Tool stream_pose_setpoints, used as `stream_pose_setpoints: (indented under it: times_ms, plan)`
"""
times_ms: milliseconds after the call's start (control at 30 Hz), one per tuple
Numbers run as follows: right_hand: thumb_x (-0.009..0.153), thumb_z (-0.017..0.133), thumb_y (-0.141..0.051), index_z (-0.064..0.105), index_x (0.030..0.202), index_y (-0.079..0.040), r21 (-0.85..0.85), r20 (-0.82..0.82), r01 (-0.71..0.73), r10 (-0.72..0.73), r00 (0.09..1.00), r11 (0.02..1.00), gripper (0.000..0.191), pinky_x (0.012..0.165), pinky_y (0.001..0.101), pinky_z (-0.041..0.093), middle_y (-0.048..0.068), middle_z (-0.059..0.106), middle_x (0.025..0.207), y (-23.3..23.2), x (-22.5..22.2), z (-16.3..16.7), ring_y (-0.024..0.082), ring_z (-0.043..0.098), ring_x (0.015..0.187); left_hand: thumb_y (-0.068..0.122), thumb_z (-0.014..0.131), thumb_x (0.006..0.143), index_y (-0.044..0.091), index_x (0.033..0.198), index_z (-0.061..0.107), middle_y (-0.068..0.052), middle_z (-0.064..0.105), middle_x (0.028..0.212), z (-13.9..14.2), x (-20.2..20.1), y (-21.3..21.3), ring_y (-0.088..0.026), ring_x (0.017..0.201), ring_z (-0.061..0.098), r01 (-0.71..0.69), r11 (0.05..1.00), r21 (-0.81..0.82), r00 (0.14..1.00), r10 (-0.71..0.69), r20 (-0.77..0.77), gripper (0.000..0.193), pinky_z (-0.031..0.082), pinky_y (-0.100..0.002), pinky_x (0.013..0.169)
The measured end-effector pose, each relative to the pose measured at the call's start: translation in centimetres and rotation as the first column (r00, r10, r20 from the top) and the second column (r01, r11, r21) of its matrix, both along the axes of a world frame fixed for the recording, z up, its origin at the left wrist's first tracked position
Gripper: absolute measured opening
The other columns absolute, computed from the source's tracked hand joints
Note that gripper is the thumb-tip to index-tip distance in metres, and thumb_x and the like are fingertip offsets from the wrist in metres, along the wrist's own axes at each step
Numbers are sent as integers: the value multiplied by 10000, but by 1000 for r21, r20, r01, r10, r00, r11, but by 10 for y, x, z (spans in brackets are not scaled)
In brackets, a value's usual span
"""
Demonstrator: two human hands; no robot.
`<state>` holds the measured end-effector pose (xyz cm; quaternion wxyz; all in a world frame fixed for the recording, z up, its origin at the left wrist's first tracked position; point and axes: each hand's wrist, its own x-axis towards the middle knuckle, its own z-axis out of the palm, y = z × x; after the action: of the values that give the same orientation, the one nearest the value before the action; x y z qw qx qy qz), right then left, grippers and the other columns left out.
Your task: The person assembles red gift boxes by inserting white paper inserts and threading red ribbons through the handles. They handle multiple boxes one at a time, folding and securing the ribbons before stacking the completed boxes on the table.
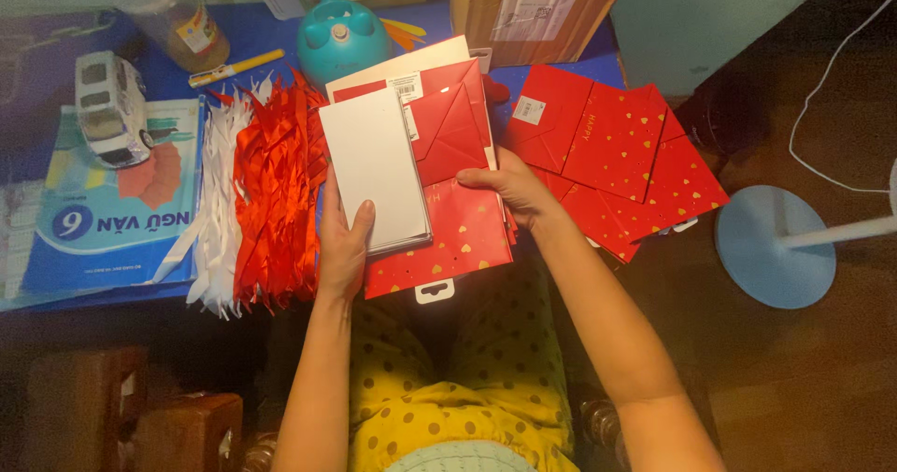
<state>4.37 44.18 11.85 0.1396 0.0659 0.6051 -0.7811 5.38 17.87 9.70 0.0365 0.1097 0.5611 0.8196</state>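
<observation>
The left hand [344, 243] grips a stack of plain white cards [374, 168], thumb on top, at the surface's near edge. The right hand [512, 187] clasps a red envelope [450, 134] with a pointed flap, above a red packet [462, 238] sprinkled with gold hearts.

We seem to be in a home craft corner. Left of our hands lie a schoolbook [112, 220] and toy car [112, 107]; right stands a fan base [775, 248].

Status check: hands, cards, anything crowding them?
Left hand grips white rectangular card stack. Right hand pins red paper envelope. Red-and-white ribbon pile crowds left.
</observation>
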Motion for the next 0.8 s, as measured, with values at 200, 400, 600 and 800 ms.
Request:
stream_pose_setpoints:
  times_ms: [200,400,600,800]
  plan:
    - [848,737,-49,560,1318,26,-86,-113,112,-122,986,990,507,842,315,597,87,706,1122,40,57,25,148,712,951,11,554,1017,-1,1657,113,-135,292,1687,25,50,48,-211,1525,348,2,998,65,996,4,-91,777,253,-347,1264]
    - [893,735,-39,678,1148,43,44,-192,223,-211,959,974,274,757,276,585,73,736,981,120,100,40,124,712,843,4,570,998,13,1667,99,-136,295,1684,44,75,115,-209,1511,368,37,997,69,989,-27,-146,818,285,-343,1254]
    - [959,745,-139,717,908,11,78,-112,385,-376,920,920,161,540,271,528,60,723,793,224,152,10,118,666,613,20,608,990,-14,1644,195,-178,399,1634,41,90,201,-223,1493,405,87,994,-65,969,-100,-226,774,305,-334,1240]
    - [991,744,-240,685,996,-14,168,-36,417,-417,908,893,234,548,310,538,88,694,809,326,154,-14,167,662,612,66,622,969,-24,1632,202,-227,461,1576,11,81,291,-247,1422,464,230,972,39,971,-227,-73,789,352,-340,1182]
